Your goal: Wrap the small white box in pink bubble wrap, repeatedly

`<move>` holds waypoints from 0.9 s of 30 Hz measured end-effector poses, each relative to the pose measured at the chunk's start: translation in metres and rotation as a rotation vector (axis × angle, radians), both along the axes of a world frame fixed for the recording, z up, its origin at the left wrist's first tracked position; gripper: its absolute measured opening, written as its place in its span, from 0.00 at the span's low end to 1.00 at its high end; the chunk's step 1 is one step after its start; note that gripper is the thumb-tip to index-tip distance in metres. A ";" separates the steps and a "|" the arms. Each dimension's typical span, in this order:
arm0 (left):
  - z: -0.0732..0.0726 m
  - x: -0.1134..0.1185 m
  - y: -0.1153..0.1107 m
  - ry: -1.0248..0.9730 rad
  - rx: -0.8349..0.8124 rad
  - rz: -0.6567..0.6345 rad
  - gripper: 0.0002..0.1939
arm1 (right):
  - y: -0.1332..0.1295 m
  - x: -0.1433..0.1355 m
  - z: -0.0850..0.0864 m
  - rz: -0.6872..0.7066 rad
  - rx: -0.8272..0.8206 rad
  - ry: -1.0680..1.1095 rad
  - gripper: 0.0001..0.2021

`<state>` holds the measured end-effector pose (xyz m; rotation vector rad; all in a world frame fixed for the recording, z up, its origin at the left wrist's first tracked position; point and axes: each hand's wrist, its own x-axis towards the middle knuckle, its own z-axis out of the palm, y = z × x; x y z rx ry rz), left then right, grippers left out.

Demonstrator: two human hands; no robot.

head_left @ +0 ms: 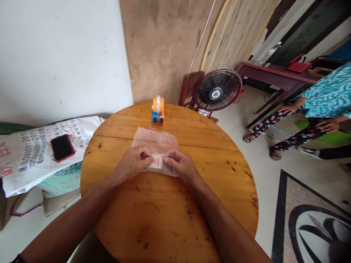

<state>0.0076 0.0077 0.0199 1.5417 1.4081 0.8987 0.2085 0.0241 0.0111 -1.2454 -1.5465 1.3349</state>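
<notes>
Left forearm (91,204) and right forearm (223,213) bare, angled inward from the lower corners. Left hand (139,160): fingers curled, thumb and index tips close together. Right hand (179,164) near-mirrors it, thumb pointing inward. Hands near each other, apart.

The one camera is worn on the person's head and looks forward and down across the round surface (159,219), whose near part runs past the bottom of the frame. The forearms (82,210) enter from the lower left and lower right, lying closest to the lens, and lead to the left grip (137,160) and right grip (181,164) around the centre, at close range. The view is wide: it takes in the wall (60,54) at upper left, the fan (216,94) farther off, right of top centre, another person (329,93) cropped by the right edge, and floor (267,173) toward the lower right.
</notes>
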 end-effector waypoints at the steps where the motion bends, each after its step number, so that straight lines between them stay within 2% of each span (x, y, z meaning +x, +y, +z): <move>1: 0.001 -0.001 0.000 -0.022 -0.022 -0.006 0.09 | -0.001 -0.001 -0.001 0.005 -0.007 -0.016 0.13; 8: 0.001 -0.006 0.003 -0.101 -0.067 -0.062 0.11 | -0.001 -0.001 0.002 0.001 0.062 -0.093 0.12; 12: 0.000 -0.006 0.002 -0.097 -0.091 -0.095 0.09 | 0.001 0.002 0.000 0.007 0.123 -0.155 0.09; 16: 0.001 -0.004 0.001 -0.107 -0.109 -0.111 0.08 | -0.002 0.006 -0.003 0.003 0.286 -0.389 0.04; 20: 0.002 -0.004 0.001 -0.117 -0.107 -0.109 0.08 | -0.008 0.006 -0.001 -0.031 0.618 -0.473 0.04; 23: 0.002 -0.005 0.002 -0.126 -0.090 -0.124 0.08 | -0.013 0.003 0.006 0.081 0.871 -0.507 0.07; 27: 0.000 -0.006 0.003 -0.165 -0.095 -0.157 0.09 | -0.017 -0.002 0.012 0.291 0.962 -0.675 0.10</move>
